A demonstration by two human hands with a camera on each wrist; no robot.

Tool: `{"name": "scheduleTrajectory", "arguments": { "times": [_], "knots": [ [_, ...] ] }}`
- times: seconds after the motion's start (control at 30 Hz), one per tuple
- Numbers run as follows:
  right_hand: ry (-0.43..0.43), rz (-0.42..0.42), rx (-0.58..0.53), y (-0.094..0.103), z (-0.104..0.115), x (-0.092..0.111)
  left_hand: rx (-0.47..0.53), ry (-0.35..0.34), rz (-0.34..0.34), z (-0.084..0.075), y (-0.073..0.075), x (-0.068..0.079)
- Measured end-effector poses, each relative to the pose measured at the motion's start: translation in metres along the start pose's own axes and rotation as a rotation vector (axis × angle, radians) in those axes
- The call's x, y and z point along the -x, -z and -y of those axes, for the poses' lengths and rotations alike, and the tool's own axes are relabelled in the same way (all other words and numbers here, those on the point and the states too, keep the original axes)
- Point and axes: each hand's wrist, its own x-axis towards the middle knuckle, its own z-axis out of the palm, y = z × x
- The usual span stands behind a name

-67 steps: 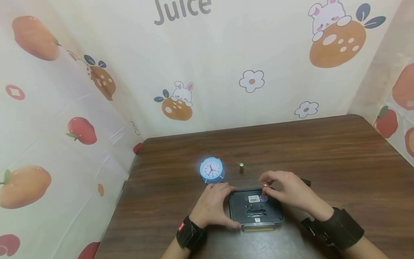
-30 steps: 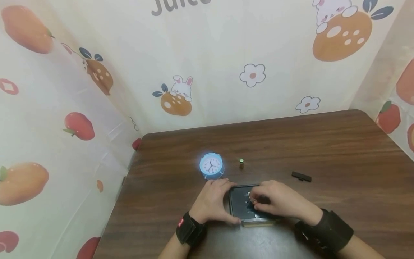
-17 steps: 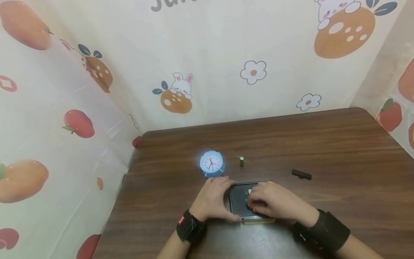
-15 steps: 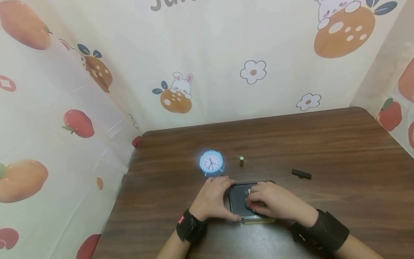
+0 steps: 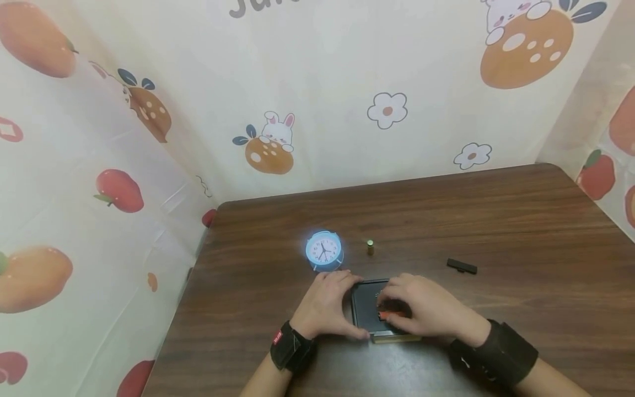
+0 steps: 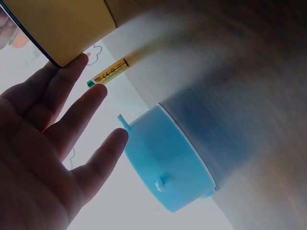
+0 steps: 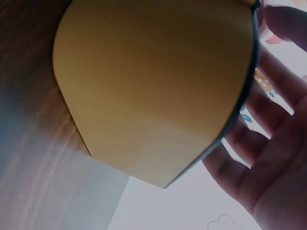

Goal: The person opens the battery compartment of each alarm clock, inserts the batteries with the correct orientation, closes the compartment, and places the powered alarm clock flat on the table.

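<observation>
A boxy device with a black back (image 5: 367, 306) and gold sides (image 7: 153, 86) lies back-up on the table. My left hand (image 5: 328, 309) holds its left end, thumb at the front corner and fingertips at the back one. In the left wrist view, fingertips of my left hand (image 6: 62, 124) meet the gold side. Over the device's back, my right hand (image 5: 421, 306) has thumb and fingers around an orange battery (image 5: 383, 316), which lies low at the slot area. The hand covers most of that slot. In the right wrist view, my right hand (image 7: 273, 139) is behind the gold body.
A light-blue alarm clock (image 5: 324, 251) stands just beyond my left fingers. To its right a green-topped battery (image 5: 370, 247) stands upright. A small black cover (image 5: 462, 266) lies on the wooden table (image 5: 521, 220) at the right. Printed curtains (image 5: 337, 154) rise behind the table.
My right hand has brought the battery from above the device's far right corner down to its slot, then raised its fingers slightly, showing more orange. The left hand has kept its place.
</observation>
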Motion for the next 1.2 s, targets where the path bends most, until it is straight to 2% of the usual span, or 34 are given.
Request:
{"name": "scheduleTrajectory", "arguments": {
  "times": [0.13, 0.3, 0.5, 0.77, 1.2],
  "knots": [
    [-0.101, -0.029, 0.065, -0.002, 0.001, 0.001, -0.01, 0.003, -0.002, 0.0, 0.0, 0.0],
    [-0.255, 0.02, 0.112, -0.004, 0.004, 0.001, -0.007, 0.004, -0.009, -0.001, 0.0, 0.0],
    [-0.372, 0.056, 0.114, -0.013, 0.007, 0.0, -0.01, 0.004, -0.003, -0.001, 0.0, 0.001],
    [-0.424, 0.069, 0.127, -0.022, 0.008, -0.003, 0.0, 0.01, 0.008, -0.002, 0.0, 0.002],
    [-0.477, 0.051, 0.144, -0.025, 0.014, -0.006, 0.004, 0.007, 0.004, -0.002, 0.0, 0.001]
  ]
}}
